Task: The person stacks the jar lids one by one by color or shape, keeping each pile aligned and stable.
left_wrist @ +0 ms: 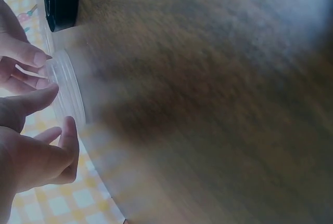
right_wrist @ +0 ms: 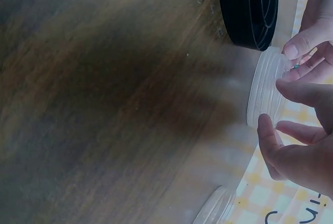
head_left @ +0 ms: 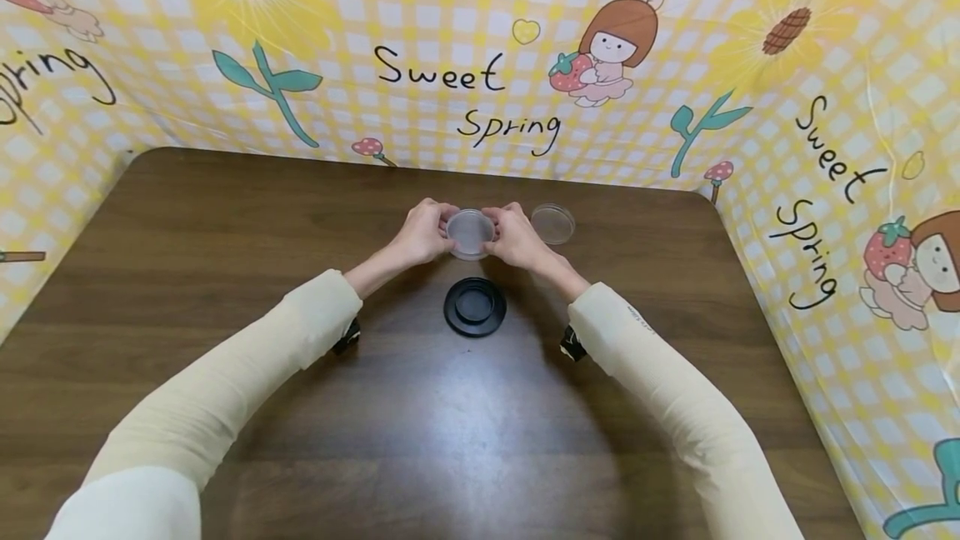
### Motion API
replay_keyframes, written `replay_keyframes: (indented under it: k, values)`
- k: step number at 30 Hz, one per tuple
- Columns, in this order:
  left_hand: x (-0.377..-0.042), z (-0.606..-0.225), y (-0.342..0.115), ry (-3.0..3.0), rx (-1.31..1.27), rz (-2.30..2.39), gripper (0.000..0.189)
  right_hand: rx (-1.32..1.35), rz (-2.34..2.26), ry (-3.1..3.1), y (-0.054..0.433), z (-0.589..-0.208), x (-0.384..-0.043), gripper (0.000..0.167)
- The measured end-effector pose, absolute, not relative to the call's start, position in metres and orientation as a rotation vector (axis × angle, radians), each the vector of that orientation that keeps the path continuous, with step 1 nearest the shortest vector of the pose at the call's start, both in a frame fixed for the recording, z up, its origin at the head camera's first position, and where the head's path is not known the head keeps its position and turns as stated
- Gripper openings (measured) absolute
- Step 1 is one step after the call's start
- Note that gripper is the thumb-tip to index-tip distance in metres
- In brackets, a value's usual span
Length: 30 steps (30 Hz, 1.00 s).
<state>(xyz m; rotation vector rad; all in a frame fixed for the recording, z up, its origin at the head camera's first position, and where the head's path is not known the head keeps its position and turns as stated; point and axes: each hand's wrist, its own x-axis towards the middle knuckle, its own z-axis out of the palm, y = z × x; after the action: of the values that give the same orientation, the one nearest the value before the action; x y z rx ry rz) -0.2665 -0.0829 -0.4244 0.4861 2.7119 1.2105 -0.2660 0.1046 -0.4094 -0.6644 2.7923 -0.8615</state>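
A shallow, clear petri dish (head_left: 470,232) is held between both hands near the back of the wooden table. My left hand (head_left: 426,232) grips its left side, with fingertips and thumb at the rim. On the opposite side my right hand (head_left: 517,236) grips the rim in the same way. Ridged edges of the dish (right_wrist: 264,89) show in the right wrist view, close over the tabletop. Just in front of the hands lies a black round base (head_left: 475,307) with a raised ring in its middle. A second clear, shallow dish (head_left: 553,224) lies beyond the right hand.
The brown wooden table (head_left: 247,215) has rounded back corners. A yellow checked cloth (head_left: 450,15) with printed flowers and figures rises along its back and sides. Light reflects off the table's front middle.
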Motion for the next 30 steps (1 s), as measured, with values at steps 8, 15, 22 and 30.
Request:
replay_keyframes:
  k: [8,15,22,30]
  values:
    - [-0.2701,-0.4258,-0.0825,2.732,0.517,1.179,0.052,-0.706,-0.837,2.808,0.1049,-0.4128,-0.2694,0.056]
    - [-0.2729,-0.4288,-0.0792,2.734,0.538,1.133,0.052,-0.685,-0.817,2.813,0.1062,-0.4164,-0.2701,0.055]
    - [-0.2746,-0.4253,-0.0755,2.748,0.573,1.066,0.051,-0.66,-0.814,2.81,0.1072,-0.418,-0.2707,0.054]
    - [-0.2718,-0.4226,-0.0759,2.735,0.549,1.044,0.053,-0.691,-0.793,2.797,0.1057,-0.4172,-0.2704,0.052]
